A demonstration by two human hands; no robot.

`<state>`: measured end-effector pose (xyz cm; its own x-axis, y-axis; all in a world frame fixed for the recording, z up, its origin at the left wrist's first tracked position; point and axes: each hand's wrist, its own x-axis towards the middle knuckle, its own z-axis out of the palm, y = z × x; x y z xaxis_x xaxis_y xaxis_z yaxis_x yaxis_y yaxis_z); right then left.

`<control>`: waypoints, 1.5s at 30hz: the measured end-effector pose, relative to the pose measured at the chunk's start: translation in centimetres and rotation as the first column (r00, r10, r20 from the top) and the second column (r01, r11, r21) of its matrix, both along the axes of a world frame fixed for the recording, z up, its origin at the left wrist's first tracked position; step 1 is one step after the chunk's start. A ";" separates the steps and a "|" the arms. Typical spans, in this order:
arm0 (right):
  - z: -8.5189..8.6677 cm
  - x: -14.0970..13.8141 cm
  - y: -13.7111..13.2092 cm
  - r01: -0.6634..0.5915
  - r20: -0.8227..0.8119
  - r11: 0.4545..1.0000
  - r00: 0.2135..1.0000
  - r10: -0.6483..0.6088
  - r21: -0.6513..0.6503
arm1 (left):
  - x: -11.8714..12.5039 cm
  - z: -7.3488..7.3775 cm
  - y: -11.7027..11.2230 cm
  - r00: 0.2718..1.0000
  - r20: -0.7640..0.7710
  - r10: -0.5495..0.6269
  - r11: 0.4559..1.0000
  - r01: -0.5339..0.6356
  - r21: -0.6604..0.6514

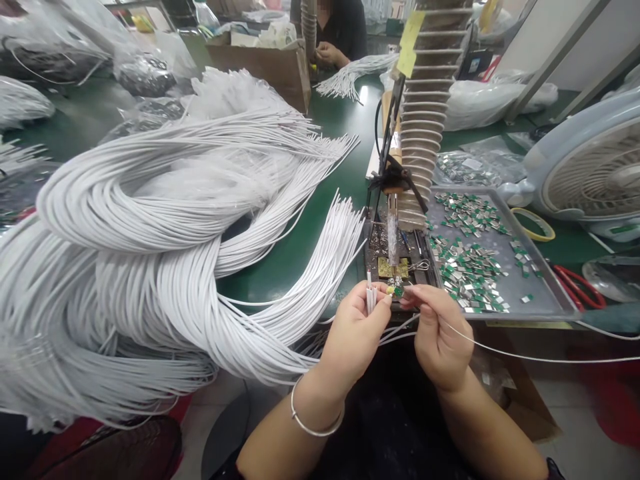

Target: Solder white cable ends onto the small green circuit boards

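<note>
My left hand (357, 320) is closed around a few white cables (371, 299) whose ends stick up between thumb and fingers. My right hand (443, 333) pinches a small green circuit board with a metal plug (399, 291). The board sits close to my left fingertips, at the tip of an upright soldering iron (393, 230). Whether a cable end touches the board is too small to tell. Below the tip is a yellowish sponge (387, 268) on a dark stand. A thin white wire (525, 361) runs off to the right from behind my right hand.
Large bundles of white cable (165, 267) fill the left side. A grey tray (555, 303) of small green-and-metal boards lies right, near red-handled pliers (575, 287) and a fan (590, 167). A ribbed duct (425, 120) hangs over the iron. Behind a cardboard box (265, 70), another person works.
</note>
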<state>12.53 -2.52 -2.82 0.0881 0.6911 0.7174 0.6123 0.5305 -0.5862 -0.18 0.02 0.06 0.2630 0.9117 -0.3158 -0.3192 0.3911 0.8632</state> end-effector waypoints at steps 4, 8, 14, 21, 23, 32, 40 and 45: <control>0.3 0.3 0.2 0.018 0.113 0.999 0.993 -0.014 -0.035 | -0.6 -0.3 -0.3 0.993 -0.098 -0.059 0.993 0.068 0.092; 0.4 0.4 0.2 0.026 0.163 0.998 0.987 -0.016 -0.058 | -1.0 -0.5 -0.3 0.963 -0.260 -0.071 0.980 0.116 0.161; 0.0 0.5 0.2 0.000 0.147 0.999 0.989 0.006 -0.037 | -1.3 0.0 -0.2 0.911 -0.395 -0.115 0.953 0.213 0.214; 0.3 0.0 0.0 0.031 0.063 0.999 0.998 -0.030 -0.013 | -1.0 0.2 0.3 0.938 -0.327 -0.113 0.953 0.195 0.230; 0.3 -0.1 0.0 0.075 0.030 0.997 0.997 -0.074 -0.036 | -0.9 0.2 0.4 0.947 -0.306 -0.095 0.962 0.166 0.216; 0.3 -0.1 0.3 0.004 -0.012 1.000 1.000 -0.004 -0.022 | -0.9 0.3 1.0 0.953 -0.301 -0.042 0.964 0.118 0.238; 0.3 -0.3 0.8 -0.009 -0.014 1.000 1.000 0.009 0.017 | -0.8 1.1 1.4 0.946 -0.325 -0.020 0.971 0.096 0.220; 0.4 -0.4 1.0 -0.019 -0.032 1.000 0.999 0.020 0.021 | -0.8 1.2 1.6 0.946 -0.325 -0.008 0.969 0.088 0.232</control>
